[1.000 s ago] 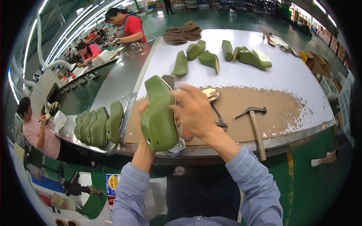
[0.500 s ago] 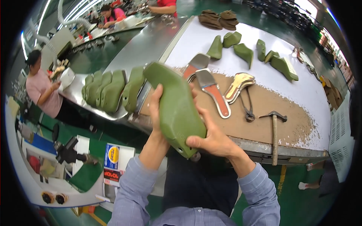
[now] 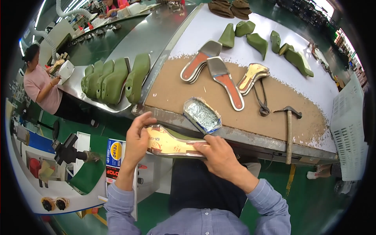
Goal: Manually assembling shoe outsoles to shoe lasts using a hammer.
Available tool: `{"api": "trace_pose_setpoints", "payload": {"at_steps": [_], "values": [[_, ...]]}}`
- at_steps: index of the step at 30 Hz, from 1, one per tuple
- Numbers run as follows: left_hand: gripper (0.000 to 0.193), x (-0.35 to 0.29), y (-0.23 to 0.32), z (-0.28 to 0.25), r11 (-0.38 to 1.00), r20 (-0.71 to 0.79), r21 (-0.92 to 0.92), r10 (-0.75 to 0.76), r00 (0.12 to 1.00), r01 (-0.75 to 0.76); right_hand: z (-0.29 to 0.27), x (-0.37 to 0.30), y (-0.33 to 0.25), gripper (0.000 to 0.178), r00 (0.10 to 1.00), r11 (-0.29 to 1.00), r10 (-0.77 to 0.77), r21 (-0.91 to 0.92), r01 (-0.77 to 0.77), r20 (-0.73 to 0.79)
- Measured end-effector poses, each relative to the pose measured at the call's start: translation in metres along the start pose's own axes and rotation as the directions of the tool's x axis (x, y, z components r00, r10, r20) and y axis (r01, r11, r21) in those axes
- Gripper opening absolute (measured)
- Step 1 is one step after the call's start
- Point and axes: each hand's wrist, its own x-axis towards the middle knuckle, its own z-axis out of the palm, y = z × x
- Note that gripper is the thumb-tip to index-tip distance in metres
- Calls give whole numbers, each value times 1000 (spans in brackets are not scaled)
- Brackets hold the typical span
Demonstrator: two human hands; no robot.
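A green shoe last (image 3: 177, 134) lies sideways in front of me, its underside turned up and covered by a pale yellow insole (image 3: 170, 144). My left hand (image 3: 137, 137) grips its left end, with the index finger raised over the edge. At the right end, my right hand (image 3: 224, 158) is closed around the last, its thumb pressing on the insole. Just beyond, at the table's edge, sits an open, worn tray of small nails (image 3: 202, 115). The undersides of both hands' grips are hidden.
On the table's brown board (image 3: 164, 84) lie stacked red-brown insoles (image 3: 225, 82), yellow insoles (image 3: 252, 77), pincers (image 3: 261, 100) and a hammer (image 3: 289, 131), its handle overhanging the edge. More green lasts (image 3: 113, 82) stand at left. A person (image 3: 41, 80) stands further left; a white crate (image 3: 350, 129) is at right.
The last has been lowered toward me and turned from upright to sideways, so its insole side now faces up. The tray of nails behind it has come into view.
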Motion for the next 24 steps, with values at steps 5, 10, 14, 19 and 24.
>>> {"api": "trace_pose_setpoints", "payload": {"at_steps": [5, 10, 14, 19, 24], "values": [[24, 74, 46, 80, 806, 465, 336, 308, 830, -487, -8, -6, -6, 53, 995, 995, 96, -10, -96, 10], [19, 134, 36, 139, 579, 568, 648, 65, 820, -495, -7, -10, -12, 51, 993, 995, 104, 15, -103, -63], [22, 185, 7, 133, 588, 382, 727, 82, 921, -354, 1, -8, -17, 47, 989, 991, 135, 22, -134, -64], [32, 195, -7, 151, 512, 300, 838, -146, 943, -187, -1, -13, -13, 54, 989, 990, 141, 27, -139, -51], [30, 193, 0, 158, 513, 372, 825, -182, 910, -235, -2, -14, -11, 53, 987, 988, 153, 1, -154, -51]]}}
